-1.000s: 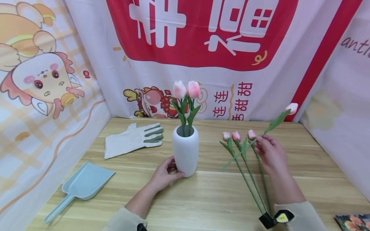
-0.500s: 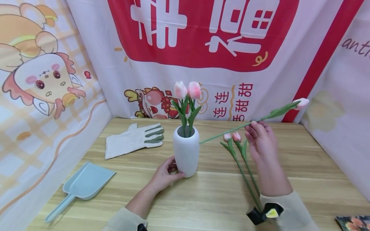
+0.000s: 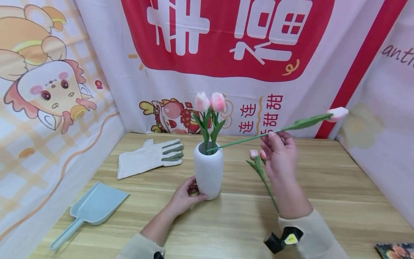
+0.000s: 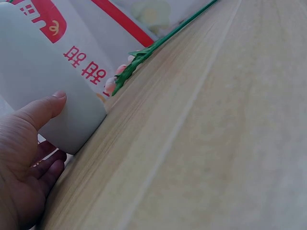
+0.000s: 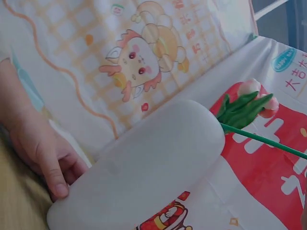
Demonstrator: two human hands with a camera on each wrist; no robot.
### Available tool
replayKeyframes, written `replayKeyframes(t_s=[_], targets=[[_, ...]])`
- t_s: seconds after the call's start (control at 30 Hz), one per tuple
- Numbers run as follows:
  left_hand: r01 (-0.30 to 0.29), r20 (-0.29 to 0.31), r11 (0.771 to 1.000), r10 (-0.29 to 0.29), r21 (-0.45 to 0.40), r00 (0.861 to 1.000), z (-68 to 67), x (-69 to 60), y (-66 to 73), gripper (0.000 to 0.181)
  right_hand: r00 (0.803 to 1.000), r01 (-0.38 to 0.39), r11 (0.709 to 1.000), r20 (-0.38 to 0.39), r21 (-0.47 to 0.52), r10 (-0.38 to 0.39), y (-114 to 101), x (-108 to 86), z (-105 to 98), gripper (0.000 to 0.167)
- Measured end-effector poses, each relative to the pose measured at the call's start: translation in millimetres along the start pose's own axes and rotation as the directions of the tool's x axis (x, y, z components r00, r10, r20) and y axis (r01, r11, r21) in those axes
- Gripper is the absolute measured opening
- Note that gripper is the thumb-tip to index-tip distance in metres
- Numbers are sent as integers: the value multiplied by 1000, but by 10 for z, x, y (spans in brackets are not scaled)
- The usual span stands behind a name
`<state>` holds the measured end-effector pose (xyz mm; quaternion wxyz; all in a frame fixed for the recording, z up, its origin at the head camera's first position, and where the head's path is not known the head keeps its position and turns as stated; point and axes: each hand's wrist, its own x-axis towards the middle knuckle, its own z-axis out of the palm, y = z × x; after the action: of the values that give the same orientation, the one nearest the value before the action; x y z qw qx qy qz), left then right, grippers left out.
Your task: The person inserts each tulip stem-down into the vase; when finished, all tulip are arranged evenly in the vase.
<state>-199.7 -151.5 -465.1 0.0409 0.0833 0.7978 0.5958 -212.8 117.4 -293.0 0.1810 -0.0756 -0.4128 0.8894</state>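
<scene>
A white vase stands upright on the table with two pink-and-white artificial tulips in it. My left hand holds the vase low on its left side, and the left wrist view shows the thumb lying against its wall. With thumb and fingertips, my right hand pinches the stem of another tulip. That tulip slants, bloom up to the right, and its lower stem end lies at the vase mouth. In the right wrist view the green stem crosses beside the vase rim.
Further tulips lie on the wooden table, partly hidden by my right arm. Behind the vase to the left is a white glove with green-grey fingers. A light blue dustpan lies at front left, and a floral-printed item at the right corner.
My right hand has lifted the tulip off the table and moved left, bringing its stem end to the vase mouth. My left hand stays on the vase.
</scene>
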Motion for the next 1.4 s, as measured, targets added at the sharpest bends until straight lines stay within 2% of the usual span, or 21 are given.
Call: replayKeyframes(t_s=[0.2, 0.3, 0.53, 0.63, 0.7, 0.8, 0.87, 0.97, 1.17, 1.23, 1.4], targets=[[1, 0, 1000, -1, 5, 1000, -6, 7, -22, 72, 988, 115, 992, 107, -45, -110, 126, -95, 127, 19], [-5, 2, 1000, 5, 8, 1000, -7, 14, -33, 72, 978, 163, 980, 154, -114, -144, 180, -146, 180, 22], [-16, 7, 1000, 16, 10, 1000, -6, 8, -19, 74, 934, 257, 934, 312, -248, -174, 264, -269, 261, 27], [-26, 12, 1000, 25, 14, 1000, -7, 7, -16, 73, 912, 305, 888, 373, -344, -169, 308, -306, 295, 20], [-35, 15, 999, 35, 17, 999, -6, 10, -20, 72, 903, 335, 841, 400, -424, -158, 347, -322, 315, 16], [-26, 13, 1000, 26, 14, 1000, -6, 11, -18, 72, 890, 370, 780, 432, -504, -142, 397, -342, 343, 16], [-13, 11, 1000, 13, 11, 1000, -5, 15, -21, 72, 884, 383, 751, 450, -537, -128, 421, -356, 354, 17], [0, 5, 1000, 0, 12, 1000, -6, 12, -16, 72, 867, 407, 727, 484, -554, -117, 450, -370, 367, 17], [-7, 10, 1000, 7, 19, 1000, -6, 13, -12, 72, 849, 429, 685, 522, -589, -83, 507, -390, 397, 18], [-2, 12, 1000, 2, 19, 1000, -7, 11, -8, 72, 834, 452, 670, 545, -589, -83, 523, -398, 404, 18], [5, 17, 1000, -5, 6, 1000, -6, 12, 5, 72, 776, 568, 564, 619, -599, -125, 534, -429, 418, 18]])
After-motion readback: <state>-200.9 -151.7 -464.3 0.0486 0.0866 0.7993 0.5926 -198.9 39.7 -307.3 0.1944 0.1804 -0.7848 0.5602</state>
